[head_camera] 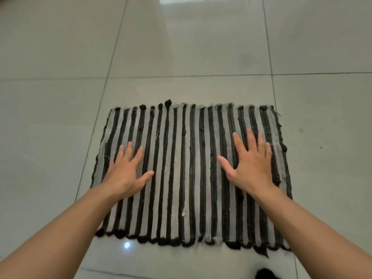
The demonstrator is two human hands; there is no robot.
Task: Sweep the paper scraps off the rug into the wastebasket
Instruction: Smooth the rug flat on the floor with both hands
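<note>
1. Bare skin against woven stripes: the left hand point(125, 174) lies palm down on the rug point(189, 178), fingers spread wide and empty, thumb angled toward the middle of the rug.
2. The right hand point(251, 166) lies the same way on the right part of the rug, flat, fingers fanned apart, holding nothing, with its thumb pointing inward.
3. Both forearms come in from the lower corners of the view and reach forward, straight and bare, the left crossing the rug's near left corner, the right crossing its near right edge.
4. The rug is a rectangle of black and pale grey stripes running away from the person, with knotted dark tufts along its far edge and ragged dark fringe along the near one. It lies flat between the two arms, the hands well apart on it.
5. A small pale fleck point(183, 213) sits on a grey stripe near the rug's near edge, between the hands; whether it is a paper scrap or loose thread I cannot tell.
6. Glossy grey floor tiles point(181, 47) surround the rug on all sides, with dark grout lines and a bright spot of reflected light point(127, 245) just beyond the near fringe.
7. A dark shape point(265, 274) shows at the bottom edge, cut off and unclear.
</note>
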